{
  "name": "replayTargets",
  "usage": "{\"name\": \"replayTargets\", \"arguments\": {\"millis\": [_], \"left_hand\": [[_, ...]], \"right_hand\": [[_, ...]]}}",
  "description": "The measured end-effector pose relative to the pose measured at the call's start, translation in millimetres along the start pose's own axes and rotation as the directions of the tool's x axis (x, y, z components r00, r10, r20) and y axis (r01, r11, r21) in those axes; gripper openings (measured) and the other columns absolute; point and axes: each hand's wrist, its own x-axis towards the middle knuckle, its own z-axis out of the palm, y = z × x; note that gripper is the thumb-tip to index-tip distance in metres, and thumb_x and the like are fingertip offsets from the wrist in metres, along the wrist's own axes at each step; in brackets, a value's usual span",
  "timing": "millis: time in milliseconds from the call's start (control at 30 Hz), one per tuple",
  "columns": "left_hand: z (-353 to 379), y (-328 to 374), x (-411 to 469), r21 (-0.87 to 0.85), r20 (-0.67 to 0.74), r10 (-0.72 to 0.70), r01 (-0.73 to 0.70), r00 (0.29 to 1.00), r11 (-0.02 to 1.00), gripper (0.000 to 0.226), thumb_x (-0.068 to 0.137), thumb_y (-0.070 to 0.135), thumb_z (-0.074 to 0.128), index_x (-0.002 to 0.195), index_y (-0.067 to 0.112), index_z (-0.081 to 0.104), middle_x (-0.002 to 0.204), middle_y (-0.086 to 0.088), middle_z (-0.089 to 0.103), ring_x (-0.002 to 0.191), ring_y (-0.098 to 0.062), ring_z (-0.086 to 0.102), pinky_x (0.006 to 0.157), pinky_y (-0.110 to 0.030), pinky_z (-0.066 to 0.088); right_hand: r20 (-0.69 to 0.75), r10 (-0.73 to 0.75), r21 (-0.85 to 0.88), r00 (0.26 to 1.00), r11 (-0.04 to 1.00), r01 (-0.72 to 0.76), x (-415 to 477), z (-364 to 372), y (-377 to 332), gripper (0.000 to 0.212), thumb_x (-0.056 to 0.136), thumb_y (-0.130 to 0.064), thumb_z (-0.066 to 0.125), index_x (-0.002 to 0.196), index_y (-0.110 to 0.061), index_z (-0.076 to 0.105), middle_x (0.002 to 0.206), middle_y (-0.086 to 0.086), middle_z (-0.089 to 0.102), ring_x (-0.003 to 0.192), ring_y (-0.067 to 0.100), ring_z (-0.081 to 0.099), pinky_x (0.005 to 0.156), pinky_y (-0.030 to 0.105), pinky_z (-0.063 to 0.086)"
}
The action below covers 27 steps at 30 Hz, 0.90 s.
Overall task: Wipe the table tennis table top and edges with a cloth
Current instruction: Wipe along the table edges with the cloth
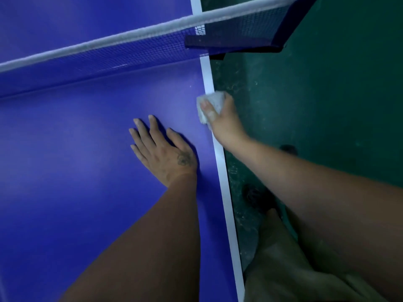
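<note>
White cloth (pixel 210 105) gripped in right hand (pixel 224 120), table (pixel 65 171) edge

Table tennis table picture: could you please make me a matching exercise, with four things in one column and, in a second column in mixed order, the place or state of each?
Things:
1. left hand
2. right hand
3. net
4. floor

Place or state:
A. dark green, beside the table
B. stretched across the table
C. grips the cloth at the white edge
D. lies flat, palm down, on the table

Pairs: 1-D, 2-C, 3-B, 4-A.
</note>
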Motion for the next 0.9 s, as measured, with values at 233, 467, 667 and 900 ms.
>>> {"name": "replayTargets", "arguments": {"millis": [233, 467, 667, 900], "left_hand": [[0, -2, -1, -0.048, 0.011, 0.018, -0.018, 1.000, 0.999, 0.059, 0.102, 0.002, 0.049, 0.160, 0.013, 0.051, 0.176, -0.011, 0.034, 0.166, -0.033, 0.024, 0.135, -0.055, 0.016], [-1, 0, 0, -0.065, 0.015, 0.014, -0.013, 1.000, 0.998, 0.060, 0.100, 0.000, 0.046, 0.159, 0.010, 0.053, 0.175, -0.013, 0.034, 0.165, -0.033, 0.025, 0.135, -0.056, 0.017], [1, -3, -1, -0.067, 0.015, 0.036, -0.035, 0.999, 0.997, 0.061, 0.100, 0.005, 0.041, 0.160, 0.010, 0.050, 0.176, -0.013, 0.033, 0.166, -0.033, 0.023, 0.135, -0.056, 0.015], [6, -8, -1, -0.059, 0.010, 0.055, -0.054, 0.998, 0.997, 0.064, 0.099, 0.005, 0.042, 0.163, 0.014, 0.046, 0.178, -0.009, 0.029, 0.167, -0.030, 0.019, 0.135, -0.057, 0.015]], "right_hand": [[-0.202, -0.063, -0.401, 0.977, 0.916, -0.024, -62, 30, 13, 0.094, 0.103, -0.058, 0.030, 0.169, -0.005, -0.010, 0.179, 0.014, -0.011, 0.167, 0.026, -0.006, 0.136, 0.040, 0.004], [-0.327, -0.197, -0.633, 0.924, 0.772, -0.059, -7, 53, -38, 0.101, 0.107, -0.058, 0.042, 0.166, 0.005, -0.011, 0.175, 0.028, -0.011, 0.166, 0.039, -0.004, 0.136, 0.050, 0.009], [-0.378, -0.126, -0.482, 0.917, 0.872, -0.079, 33, 46, -64, 0.101, 0.104, -0.054, 0.059, 0.167, 0.005, 0.006, 0.173, 0.026, 0.014, 0.161, 0.039, 0.019, 0.132, 0.045, 0.020], [-0.447, -0.092, -0.112, 0.890, 0.993, 0.047, 25, -18, -43, 0.044, 0.110, -0.030, 0.059, 0.148, -0.012, 0.046, 0.130, 0.008, 0.066, 0.113, 0.031, 0.065, 0.079, 0.033, 0.044]]}}
